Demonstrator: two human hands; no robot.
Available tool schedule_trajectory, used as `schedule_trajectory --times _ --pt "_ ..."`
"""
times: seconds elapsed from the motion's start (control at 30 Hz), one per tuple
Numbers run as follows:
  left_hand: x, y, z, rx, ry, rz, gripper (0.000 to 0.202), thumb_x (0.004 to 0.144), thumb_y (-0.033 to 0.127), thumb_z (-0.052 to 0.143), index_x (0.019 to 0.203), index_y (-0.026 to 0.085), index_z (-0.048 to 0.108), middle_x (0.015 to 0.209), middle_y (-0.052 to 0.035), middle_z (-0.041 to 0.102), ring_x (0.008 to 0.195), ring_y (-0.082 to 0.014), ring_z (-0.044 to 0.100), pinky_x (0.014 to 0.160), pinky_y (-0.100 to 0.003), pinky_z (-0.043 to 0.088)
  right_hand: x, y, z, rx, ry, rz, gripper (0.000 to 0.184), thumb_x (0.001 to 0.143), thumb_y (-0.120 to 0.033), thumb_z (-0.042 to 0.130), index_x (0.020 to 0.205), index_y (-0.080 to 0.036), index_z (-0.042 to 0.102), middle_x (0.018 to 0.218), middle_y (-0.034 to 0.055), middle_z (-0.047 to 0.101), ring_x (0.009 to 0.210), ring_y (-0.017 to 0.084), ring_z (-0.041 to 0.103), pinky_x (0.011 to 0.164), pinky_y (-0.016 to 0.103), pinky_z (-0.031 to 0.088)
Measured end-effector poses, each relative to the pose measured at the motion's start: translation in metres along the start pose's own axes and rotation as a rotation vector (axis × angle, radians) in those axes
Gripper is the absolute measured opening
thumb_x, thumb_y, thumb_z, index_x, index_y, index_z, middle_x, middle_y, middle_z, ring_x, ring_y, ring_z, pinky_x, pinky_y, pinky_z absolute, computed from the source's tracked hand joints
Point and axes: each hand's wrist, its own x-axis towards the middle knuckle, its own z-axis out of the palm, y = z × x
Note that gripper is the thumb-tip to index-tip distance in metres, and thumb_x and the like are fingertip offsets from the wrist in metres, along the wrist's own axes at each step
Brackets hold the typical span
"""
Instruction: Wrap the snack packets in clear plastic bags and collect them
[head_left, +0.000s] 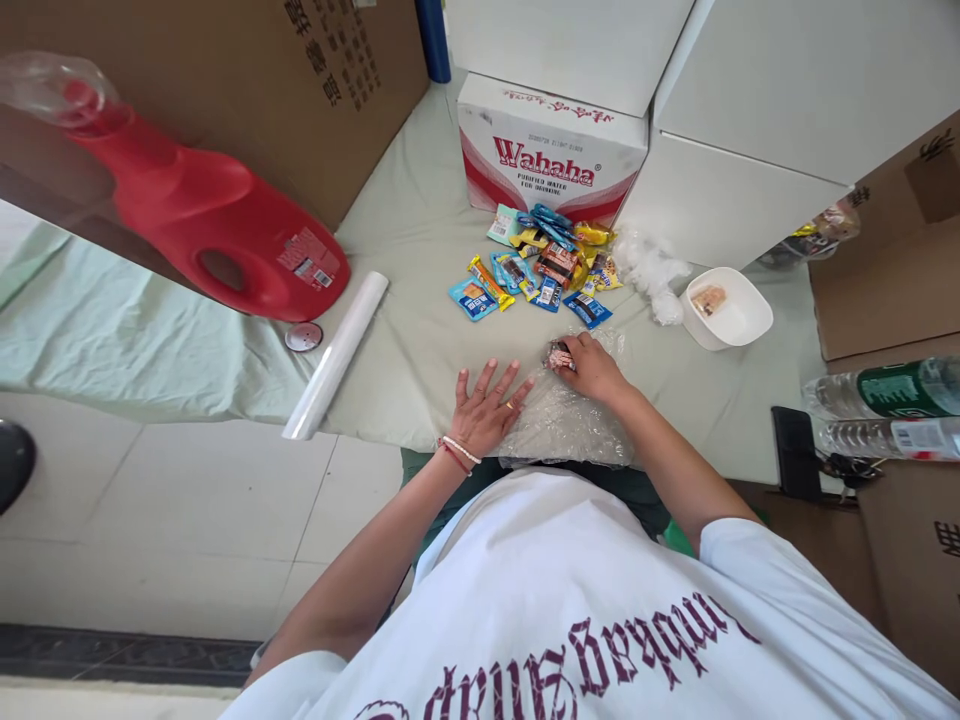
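Observation:
My left hand lies flat with fingers spread, at the left edge of a sheet of clear plastic wrap on the table. My right hand closes over a small snack packet, dark with reddish-white markings, at the top of the sheet. Its exact kind is partly covered by my fingers. Just beyond, a pile of small wrapped snacks in blue, yellow and orange packets spreads over the cloth. A roll of plastic wrap rests to the left of my left hand.
A red detergent bottle stands on the left near a round lid. Behind the snacks is a Wahaba-style water carton. Crumpled clear plastic and a white bowl sit right. Plastic bottles and a phone lie at the right edge.

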Motion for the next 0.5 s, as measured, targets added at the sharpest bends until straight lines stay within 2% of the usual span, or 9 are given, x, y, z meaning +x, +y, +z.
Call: schedule_trajectory --times 0.1,0.23,0.4,0.5 --pt "0.004 0.000 -0.002 0.009 0.004 -0.014 0.050 0.106 0.044 0.038 0.155 0.040 0.049 0.171 -0.0004 0.032 0.164 -0.0319 0.010 0.126 -0.070 -0.012 -0.001 0.005 -0.001 -0.006 -0.024 -0.026 0.065 0.091 -0.037 0.070 0.150 -0.019 0.051 0.135 0.0161 0.055 0.123 0.033 0.052 0.104 0.042 0.044" --pt "0.014 0.000 -0.002 -0.001 0.012 -0.149 0.055 0.106 0.045 0.033 0.157 0.029 0.047 0.170 -0.0108 0.036 0.162 -0.0348 0.019 0.123 -0.077 -0.006 -0.004 0.015 -0.001 -0.027 -0.017 -0.033 0.067 0.090 -0.034 0.069 0.152 -0.019 0.051 0.134 0.0161 0.057 0.122 0.035 0.050 0.108 0.044 0.042" --pt "0.022 -0.002 0.003 -0.034 0.083 -0.271 0.054 0.104 0.045 0.040 0.151 0.024 0.054 0.165 -0.0142 0.045 0.158 -0.0358 0.030 0.124 -0.076 0.010 -0.008 0.020 0.007 -0.006 0.041 -0.040 0.064 0.090 -0.028 0.065 0.152 -0.018 0.052 0.134 0.0170 0.058 0.121 0.036 0.050 0.104 0.044 0.043" --pt "0.025 -0.004 0.006 -0.050 0.220 -0.360 0.053 0.100 0.044 0.049 0.146 0.018 0.058 0.164 -0.0207 0.043 0.158 -0.0381 0.029 0.125 -0.071 0.018 -0.008 0.020 0.010 -0.006 0.065 -0.043 0.063 0.090 -0.028 0.064 0.151 -0.018 0.053 0.133 0.0173 0.058 0.120 0.036 0.050 0.102 0.045 0.044"
